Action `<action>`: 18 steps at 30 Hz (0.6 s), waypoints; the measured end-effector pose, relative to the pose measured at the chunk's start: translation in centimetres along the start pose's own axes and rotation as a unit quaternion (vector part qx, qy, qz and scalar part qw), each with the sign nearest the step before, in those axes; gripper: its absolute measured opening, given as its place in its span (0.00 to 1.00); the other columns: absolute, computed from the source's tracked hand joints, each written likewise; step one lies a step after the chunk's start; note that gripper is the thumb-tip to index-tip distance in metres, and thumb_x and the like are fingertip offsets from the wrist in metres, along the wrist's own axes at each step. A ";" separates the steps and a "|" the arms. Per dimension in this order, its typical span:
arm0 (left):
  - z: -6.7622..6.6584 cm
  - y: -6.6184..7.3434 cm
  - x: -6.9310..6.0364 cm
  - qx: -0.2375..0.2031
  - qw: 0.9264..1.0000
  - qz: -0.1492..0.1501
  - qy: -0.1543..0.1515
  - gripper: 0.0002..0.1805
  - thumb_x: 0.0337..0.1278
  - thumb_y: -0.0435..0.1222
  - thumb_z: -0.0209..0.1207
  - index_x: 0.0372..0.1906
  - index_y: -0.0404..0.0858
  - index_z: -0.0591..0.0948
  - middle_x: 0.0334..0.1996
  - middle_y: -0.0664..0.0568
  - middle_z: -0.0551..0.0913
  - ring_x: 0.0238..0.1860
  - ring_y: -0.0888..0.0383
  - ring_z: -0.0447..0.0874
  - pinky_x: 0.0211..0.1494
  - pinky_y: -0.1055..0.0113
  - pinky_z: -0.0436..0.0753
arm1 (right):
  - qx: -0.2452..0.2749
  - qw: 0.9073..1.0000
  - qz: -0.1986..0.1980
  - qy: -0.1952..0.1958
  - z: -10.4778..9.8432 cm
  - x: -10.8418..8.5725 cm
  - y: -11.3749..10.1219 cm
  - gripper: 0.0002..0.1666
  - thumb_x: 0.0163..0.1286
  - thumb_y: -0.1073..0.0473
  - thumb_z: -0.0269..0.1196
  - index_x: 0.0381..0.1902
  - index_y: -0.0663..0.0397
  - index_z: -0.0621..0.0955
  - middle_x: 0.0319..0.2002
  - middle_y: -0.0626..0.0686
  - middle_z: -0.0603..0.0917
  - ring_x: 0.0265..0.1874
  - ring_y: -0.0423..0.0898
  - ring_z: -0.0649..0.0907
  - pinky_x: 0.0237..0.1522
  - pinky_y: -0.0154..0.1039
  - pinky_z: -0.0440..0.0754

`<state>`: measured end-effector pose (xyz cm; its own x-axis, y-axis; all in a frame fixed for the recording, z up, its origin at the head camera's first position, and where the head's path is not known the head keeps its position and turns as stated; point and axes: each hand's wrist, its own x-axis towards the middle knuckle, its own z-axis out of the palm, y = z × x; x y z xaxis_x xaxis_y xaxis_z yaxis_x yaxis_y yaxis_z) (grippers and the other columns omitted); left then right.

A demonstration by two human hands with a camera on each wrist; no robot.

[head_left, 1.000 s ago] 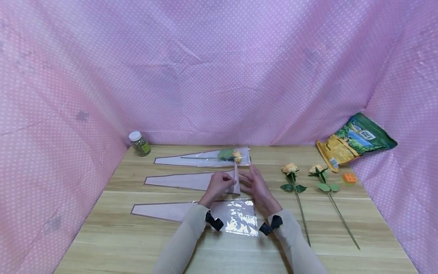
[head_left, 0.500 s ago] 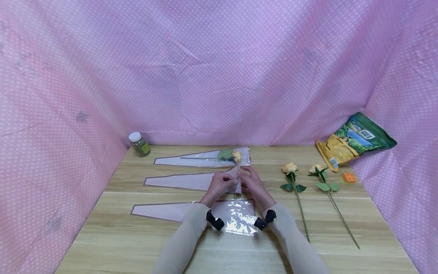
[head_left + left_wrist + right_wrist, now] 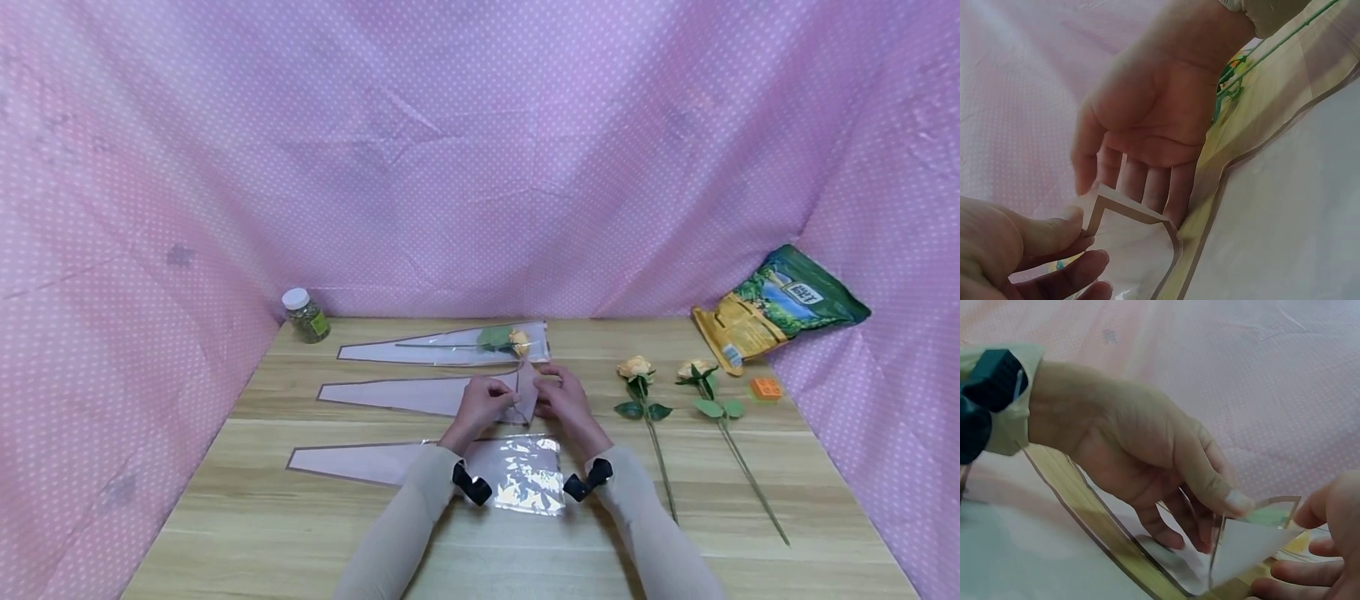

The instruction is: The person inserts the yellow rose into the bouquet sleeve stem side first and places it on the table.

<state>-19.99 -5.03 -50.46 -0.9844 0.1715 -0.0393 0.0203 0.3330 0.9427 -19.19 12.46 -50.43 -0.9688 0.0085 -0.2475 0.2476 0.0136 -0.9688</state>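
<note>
Three clear flower sleeves with white faces and dark borders lie on the table; the middle sleeve has its wide end lifted between the hands. My left hand pinches that end with thumb and fingertips. Opposite it, my right hand touches the raised edge, fingers loosely extended and fingertips partly hidden; in the left wrist view its thumb is near one corner. A flap of the lifted end stands between the hands. The far sleeve contains a yellow rose. The near sleeve lies flat, partly under the left forearm.
Two artificial roses, one nearer and one farther right, lie at the right. Beyond them are an orange block and a green-yellow bag. A white-capped jar stands at the back left. Pink fabric surrounds the table.
My right hand has come in to the middle sleeve's raised end, then shifted slightly right. The flap there has spread wider. My left hand keeps its pinch in nearly the same place.
</note>
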 end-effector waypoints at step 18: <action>2.0 0.8 -0.9 0.087 0.996 0.007 0.031 0.07 0.54 0.32 0.65 0.25 0.34 0.87 0.22 0.49 0.85 0.24 0.62 0.74 0.28 0.72 0.73 | -0.152 0.985 -0.084 0.021 -0.6 -0.6 -0.4 0.17 0.66 0.64 0.62 0.52 0.65 0.79 0.44 0.65 0.84 0.33 0.49 0.85 0.29 0.36 0.83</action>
<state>-18.76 -3.04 -50.36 -0.9927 0.1203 -0.0010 0.0581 0.4871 0.8714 -18.73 13.05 -49.94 -0.9967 0.0210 -0.0780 0.0806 0.3168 -0.9451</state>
